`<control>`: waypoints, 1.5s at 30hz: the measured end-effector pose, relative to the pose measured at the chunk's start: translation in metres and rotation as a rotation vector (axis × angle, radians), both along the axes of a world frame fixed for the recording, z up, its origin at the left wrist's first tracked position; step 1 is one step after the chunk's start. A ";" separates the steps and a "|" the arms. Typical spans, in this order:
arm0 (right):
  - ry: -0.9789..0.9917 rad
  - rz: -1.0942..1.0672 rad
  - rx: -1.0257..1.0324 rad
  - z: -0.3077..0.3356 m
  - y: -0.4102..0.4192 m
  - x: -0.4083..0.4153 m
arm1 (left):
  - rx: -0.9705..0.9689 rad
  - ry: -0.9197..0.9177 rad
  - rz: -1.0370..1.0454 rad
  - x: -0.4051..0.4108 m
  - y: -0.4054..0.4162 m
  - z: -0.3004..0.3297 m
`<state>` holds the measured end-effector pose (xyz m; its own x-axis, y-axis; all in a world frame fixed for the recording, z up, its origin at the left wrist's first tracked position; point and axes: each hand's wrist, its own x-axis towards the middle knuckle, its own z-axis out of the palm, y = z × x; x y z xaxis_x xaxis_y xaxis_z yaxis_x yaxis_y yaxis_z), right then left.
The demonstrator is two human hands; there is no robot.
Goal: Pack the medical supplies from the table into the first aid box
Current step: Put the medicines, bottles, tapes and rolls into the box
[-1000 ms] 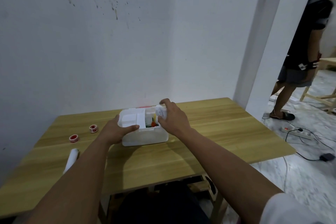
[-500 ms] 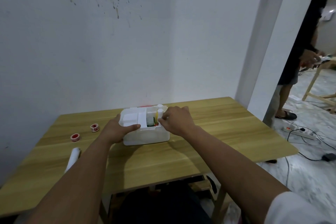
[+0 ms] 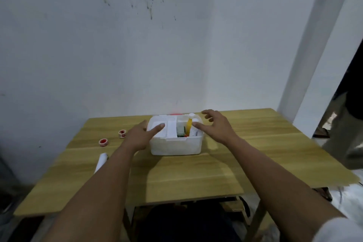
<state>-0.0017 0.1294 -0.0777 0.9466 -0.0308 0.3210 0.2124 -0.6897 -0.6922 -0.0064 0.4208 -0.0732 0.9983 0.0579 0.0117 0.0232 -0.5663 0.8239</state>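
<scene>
The white first aid box stands open in the middle of the wooden table, with a yellow-labelled bottle and other supplies standing inside. My left hand rests against the box's left side, thumb over the rim. My right hand hovers just right of the box with fingers spread and nothing in it. Two red-and-white tape rolls and a white rolled bandage lie on the table to the left.
A white wall runs right behind the table. A person stands at the right edge of view, past the table's right end. Something dark sits under the table's front edge.
My right hand put the white item into the box, let go and lifted away to the right with fingers spread. The person at the right came closer.
</scene>
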 end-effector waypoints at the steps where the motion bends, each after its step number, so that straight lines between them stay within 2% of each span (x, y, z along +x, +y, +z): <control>1: 0.087 0.036 0.029 0.000 -0.002 0.002 | -0.021 -0.019 0.051 0.002 0.006 0.000; 3: 0.247 0.110 0.041 0.000 -0.004 0.007 | 0.061 -0.104 0.163 0.008 0.025 -0.004; 5: 0.353 0.181 0.018 -0.002 -0.008 0.012 | 0.285 -0.144 0.278 0.014 0.048 -0.011; 7: 0.407 0.228 0.010 -0.005 -0.009 0.018 | 0.491 -0.063 0.357 0.019 0.073 -0.016; 8: 0.418 0.243 0.010 -0.005 -0.009 0.020 | 0.516 0.000 0.387 0.026 0.087 -0.022; 12: 0.380 0.324 0.049 -0.009 -0.008 0.023 | 0.558 0.169 0.409 0.048 0.125 -0.039; 18: 0.359 0.364 0.069 -0.009 -0.010 0.024 | 0.616 0.058 0.341 0.057 0.119 -0.051; 23: 0.364 0.344 0.057 -0.012 -0.011 0.026 | 0.549 0.035 0.261 0.066 0.115 -0.050; 30: 0.379 0.337 0.046 -0.007 -0.010 0.021 | 0.654 0.006 0.143 0.073 0.107 -0.052; 37: 0.371 0.327 0.046 -0.007 -0.010 0.022 | 0.722 -0.082 0.239 0.065 0.090 -0.058; 43: 0.350 0.322 0.068 -0.002 -0.008 0.016 | 0.706 -0.155 0.243 0.049 0.081 -0.056; 45: 0.345 0.328 0.056 0.001 -0.009 0.013 | 0.645 -0.230 0.251 0.043 0.072 -0.045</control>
<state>0.0110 0.1204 -0.0765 0.9604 0.2787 -0.0067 0.1639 -0.5841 -0.7950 0.0361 0.4929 -0.1185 0.9240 0.1957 0.3286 0.0827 -0.9411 0.3278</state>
